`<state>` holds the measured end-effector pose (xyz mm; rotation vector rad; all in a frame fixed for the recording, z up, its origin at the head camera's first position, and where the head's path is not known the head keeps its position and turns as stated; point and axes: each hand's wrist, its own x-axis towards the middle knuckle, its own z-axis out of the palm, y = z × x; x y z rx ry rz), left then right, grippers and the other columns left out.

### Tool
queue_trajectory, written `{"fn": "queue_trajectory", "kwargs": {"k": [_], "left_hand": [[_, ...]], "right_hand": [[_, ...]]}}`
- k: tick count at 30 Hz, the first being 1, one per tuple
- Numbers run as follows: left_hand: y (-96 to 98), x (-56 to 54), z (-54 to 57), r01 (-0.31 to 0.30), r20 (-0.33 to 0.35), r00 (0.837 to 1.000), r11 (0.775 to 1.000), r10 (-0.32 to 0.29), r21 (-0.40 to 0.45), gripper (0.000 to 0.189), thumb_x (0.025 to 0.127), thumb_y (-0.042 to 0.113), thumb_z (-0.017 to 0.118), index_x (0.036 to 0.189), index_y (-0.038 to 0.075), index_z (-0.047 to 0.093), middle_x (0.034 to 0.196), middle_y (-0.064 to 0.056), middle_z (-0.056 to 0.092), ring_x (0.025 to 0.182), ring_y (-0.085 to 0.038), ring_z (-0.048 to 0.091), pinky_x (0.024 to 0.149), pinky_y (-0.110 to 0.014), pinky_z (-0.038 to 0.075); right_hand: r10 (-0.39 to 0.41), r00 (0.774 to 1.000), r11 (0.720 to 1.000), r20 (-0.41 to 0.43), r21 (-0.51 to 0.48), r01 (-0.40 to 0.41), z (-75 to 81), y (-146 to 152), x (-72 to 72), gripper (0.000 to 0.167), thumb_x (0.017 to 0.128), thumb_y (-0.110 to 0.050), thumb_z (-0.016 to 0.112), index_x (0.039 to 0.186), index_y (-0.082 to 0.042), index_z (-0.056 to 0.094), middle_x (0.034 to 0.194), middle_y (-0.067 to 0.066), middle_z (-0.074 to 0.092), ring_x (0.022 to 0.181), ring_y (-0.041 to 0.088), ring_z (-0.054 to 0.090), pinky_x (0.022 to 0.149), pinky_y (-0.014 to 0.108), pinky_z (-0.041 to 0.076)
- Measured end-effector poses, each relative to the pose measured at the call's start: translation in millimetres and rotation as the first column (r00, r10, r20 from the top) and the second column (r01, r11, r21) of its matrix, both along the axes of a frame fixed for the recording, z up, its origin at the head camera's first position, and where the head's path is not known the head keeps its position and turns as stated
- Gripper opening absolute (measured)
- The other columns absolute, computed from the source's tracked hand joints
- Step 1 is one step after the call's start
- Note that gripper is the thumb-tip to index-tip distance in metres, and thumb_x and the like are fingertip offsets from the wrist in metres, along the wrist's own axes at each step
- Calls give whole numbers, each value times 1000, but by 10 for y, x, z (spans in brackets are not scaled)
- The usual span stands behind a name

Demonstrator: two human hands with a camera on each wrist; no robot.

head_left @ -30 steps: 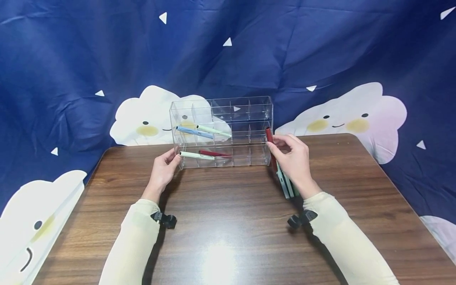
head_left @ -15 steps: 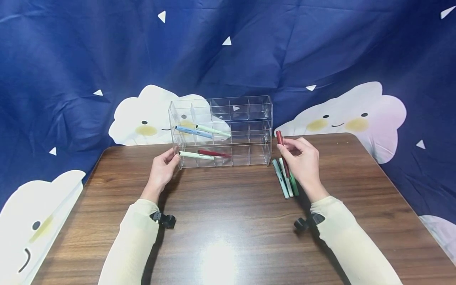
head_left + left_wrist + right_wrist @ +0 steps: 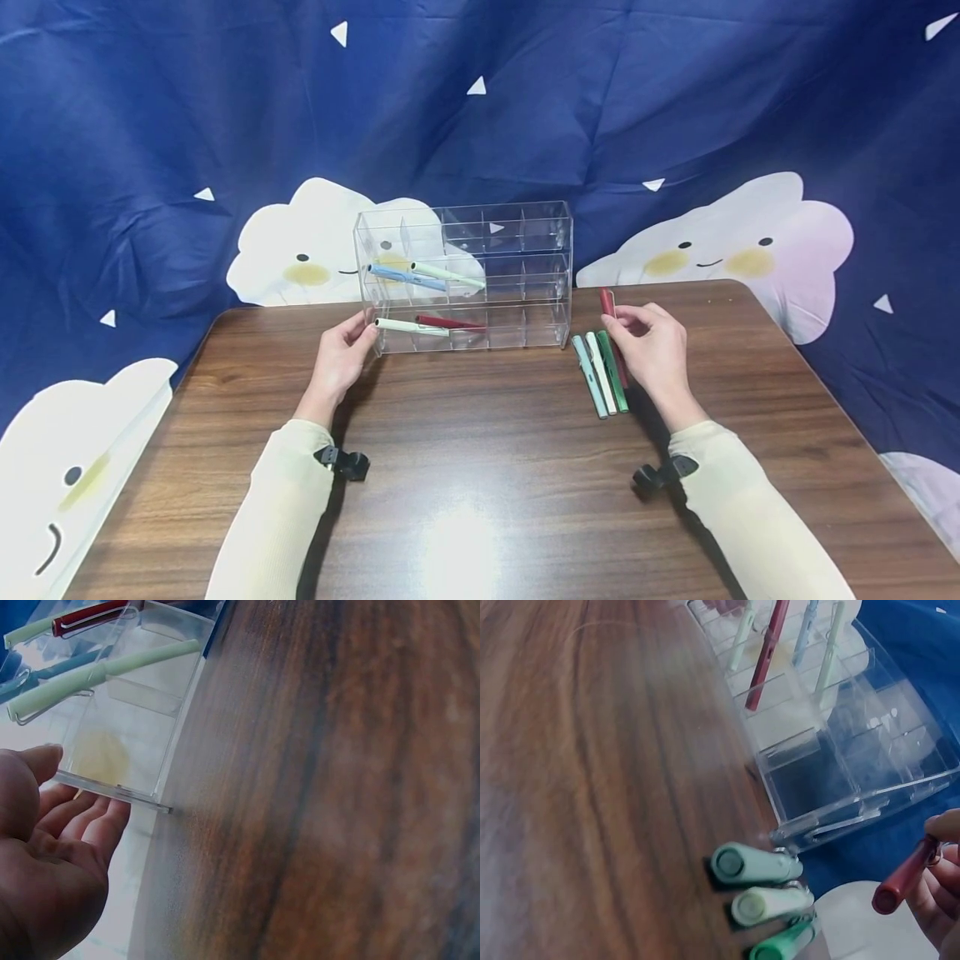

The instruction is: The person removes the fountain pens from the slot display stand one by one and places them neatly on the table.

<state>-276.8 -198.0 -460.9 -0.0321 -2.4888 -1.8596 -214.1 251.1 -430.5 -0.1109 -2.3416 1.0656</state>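
A clear, tiered pen rack (image 3: 506,329) stands at the back of the table. My left hand (image 3: 339,360) grips its left side panel, thumb on one face and fingers on the other, as the left wrist view shows. To the right of the rack, my right hand (image 3: 654,354) pinches a red pen (image 3: 907,879) by its capped end between thumb and fingers. Its lower part slants down beside a green pen (image 3: 613,371). Left of that, a white-green pen (image 3: 602,372) and a pale teal pen (image 3: 589,377) lie side by side on the table.
The rack's middle tier has a blue pen (image 3: 407,277) and a light green pen (image 3: 447,275). On its lowest tier lie a pale green pen (image 3: 412,327) and another red pen (image 3: 453,322). A blue cloud-print curtain (image 3: 525,108) hangs behind the wooden table (image 3: 465,450).
My right hand has moved the red pen from the rack's right edge rightward and down, to the right side of the green pen. My left hand has stayed on the rack.
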Motion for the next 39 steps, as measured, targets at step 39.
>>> {"fn": "queue_trajectory", "kwargs": {"k": [39], "left_hand": [[6, -2, 11, 2, 6, 1000, 1000, -2, -5, 48, 111, 14, 60, 156, 3, 53, 153, -21, 60, 141, -32, 61, 93, -4, 50]], "right_hand": [[-21, 892, 991, 452, 125, -40, -307, 298, -12, 35, 103, -28, 74, 113, 5, 80, 105, 25, 80, 92, 34, 70, 73, 36, 52]]}}
